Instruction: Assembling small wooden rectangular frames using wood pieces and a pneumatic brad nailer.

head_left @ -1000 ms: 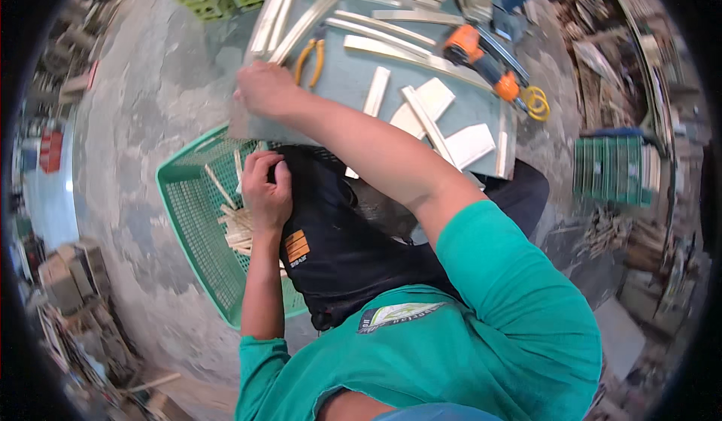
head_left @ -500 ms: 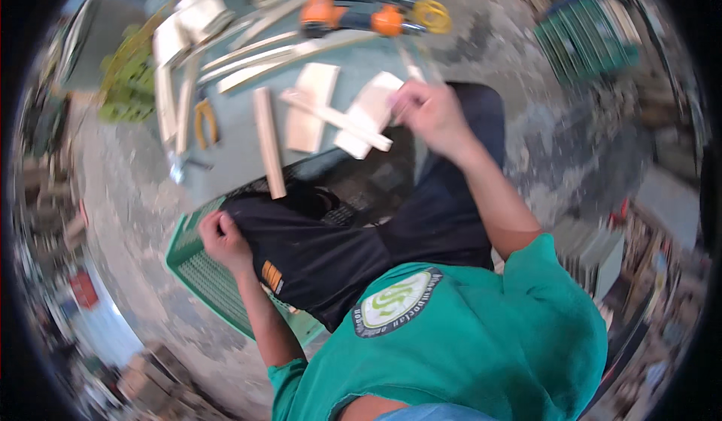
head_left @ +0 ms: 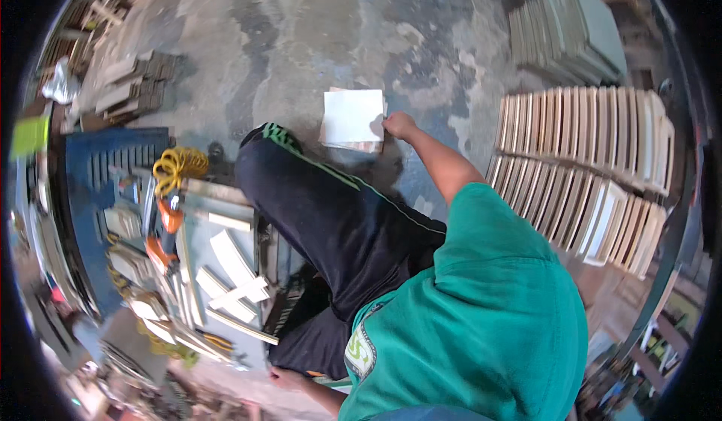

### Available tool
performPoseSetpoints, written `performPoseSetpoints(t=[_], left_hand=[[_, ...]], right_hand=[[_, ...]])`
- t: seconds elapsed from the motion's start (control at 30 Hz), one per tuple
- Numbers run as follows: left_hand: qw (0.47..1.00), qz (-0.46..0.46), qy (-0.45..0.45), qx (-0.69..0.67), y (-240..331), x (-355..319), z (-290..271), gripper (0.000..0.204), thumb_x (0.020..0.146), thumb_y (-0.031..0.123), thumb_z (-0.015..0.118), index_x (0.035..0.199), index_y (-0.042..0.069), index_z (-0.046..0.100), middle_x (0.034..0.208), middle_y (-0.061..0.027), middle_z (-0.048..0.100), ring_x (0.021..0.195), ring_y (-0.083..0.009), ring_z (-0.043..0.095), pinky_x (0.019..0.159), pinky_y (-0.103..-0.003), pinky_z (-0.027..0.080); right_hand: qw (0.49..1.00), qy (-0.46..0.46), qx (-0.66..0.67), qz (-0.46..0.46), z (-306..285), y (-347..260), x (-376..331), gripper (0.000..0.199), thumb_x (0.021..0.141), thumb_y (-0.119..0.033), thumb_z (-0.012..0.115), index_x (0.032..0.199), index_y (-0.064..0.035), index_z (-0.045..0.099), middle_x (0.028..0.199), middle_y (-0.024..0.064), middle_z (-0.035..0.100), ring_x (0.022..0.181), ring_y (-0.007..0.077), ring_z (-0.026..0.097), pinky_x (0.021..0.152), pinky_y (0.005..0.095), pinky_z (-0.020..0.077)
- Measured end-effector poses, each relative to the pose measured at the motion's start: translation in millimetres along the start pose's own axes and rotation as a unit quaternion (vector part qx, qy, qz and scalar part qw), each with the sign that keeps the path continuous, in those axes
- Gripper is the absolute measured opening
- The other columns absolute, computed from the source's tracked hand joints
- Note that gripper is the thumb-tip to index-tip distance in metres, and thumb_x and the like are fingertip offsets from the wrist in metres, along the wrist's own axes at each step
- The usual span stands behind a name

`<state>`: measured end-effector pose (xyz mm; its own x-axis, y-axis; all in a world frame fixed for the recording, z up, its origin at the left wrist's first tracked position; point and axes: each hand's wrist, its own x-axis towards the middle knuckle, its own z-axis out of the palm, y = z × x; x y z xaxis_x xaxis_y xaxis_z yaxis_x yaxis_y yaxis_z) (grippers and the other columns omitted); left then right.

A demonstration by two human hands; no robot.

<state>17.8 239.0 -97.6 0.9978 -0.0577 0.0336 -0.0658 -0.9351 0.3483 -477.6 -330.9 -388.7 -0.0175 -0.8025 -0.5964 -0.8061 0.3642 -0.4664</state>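
Observation:
On the floor ahead lies a small stack of square panels, with a white square panel (head_left: 353,116) on top and brownish edges showing beneath. My right hand (head_left: 399,125) reaches out to it, fingers closed on the right edge of the white panel. Far from it, at the lower left, my left hand (head_left: 289,378) rests beside my knee, its fingers curled with nothing visible in them. Several pale wood strips (head_left: 233,304) lie crossed on the low work surface (head_left: 197,229) to my left. An orange and black power tool (head_left: 167,233) lies among them.
A coiled yellow hose (head_left: 179,169) sits at the work surface's far end; yellow-handled pliers (head_left: 218,341) lie at its near end. Two long rows of stacked frames (head_left: 579,127) stand on the right, with leaning panels (head_left: 568,33) beyond. Wood pieces (head_left: 135,82) are piled far left.
My view and body have turned right, so the work surface now lies to my left. My right hand has left the wood pieces and reached the white panel on the floor.

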Motion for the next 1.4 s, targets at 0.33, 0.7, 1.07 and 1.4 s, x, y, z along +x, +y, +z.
performPoseSetpoints(t=[0.33,0.7,1.07,1.4], left_hand=[[0.955,-0.112,-0.246,0.121,37,1,-72,0.039,0.094,0.044,0.063,0.122,0.017,0.054,0.116,-0.0021,0.062,0.101,-0.0249,0.061,0.072,-0.043,0.047],[0.95,0.133,-0.135,0.246,83,-11,-120,0.048,0.101,0.045,0.05,0.106,0.001,0.068,0.096,-0.0202,0.068,0.084,-0.0343,0.064,0.074,-0.047,0.049],[0.962,0.258,-0.039,-0.074,174,-25,-95,0.035,0.103,0.029,0.054,0.105,-0.005,0.064,0.09,-0.0078,0.065,0.08,-0.0168,0.06,0.073,-0.031,0.05],[0.573,0.123,-0.496,-0.641,318,-134,-89,0.041,0.104,0.029,0.051,0.132,-0.001,0.05,0.122,-0.0178,0.062,0.11,-0.0275,0.063,0.093,-0.039,0.053]], right_hand=[[0.933,0.052,0.243,0.258,134,37,16,0.065,0.081,-0.046,0.071,0.124,0.0016,0.06,0.122,0.0256,0.065,0.114,0.0421,0.062,0.098,0.047,0.0491],[0.962,0.146,0.225,-0.058,10,-11,-52,0.018,0.086,-0.019,0.064,0.084,-0.002,0.062,0.082,0.0218,0.067,0.078,0.0413,0.066,0.066,0.0496,0.0501],[0.966,0.028,0.094,-0.239,-196,-63,-197,0.012,0.085,-0.012,0.061,0.092,-0.0024,0.062,0.094,0.0172,0.066,0.082,0.0393,0.064,0.068,0.0472,0.0503],[0.569,0.334,0.046,-0.75,-238,-202,-335,0.015,0.08,0.013,0.067,0.088,0.0035,0.059,0.108,0.0173,0.069,0.106,0.0373,0.069,0.088,0.0414,0.0599]])
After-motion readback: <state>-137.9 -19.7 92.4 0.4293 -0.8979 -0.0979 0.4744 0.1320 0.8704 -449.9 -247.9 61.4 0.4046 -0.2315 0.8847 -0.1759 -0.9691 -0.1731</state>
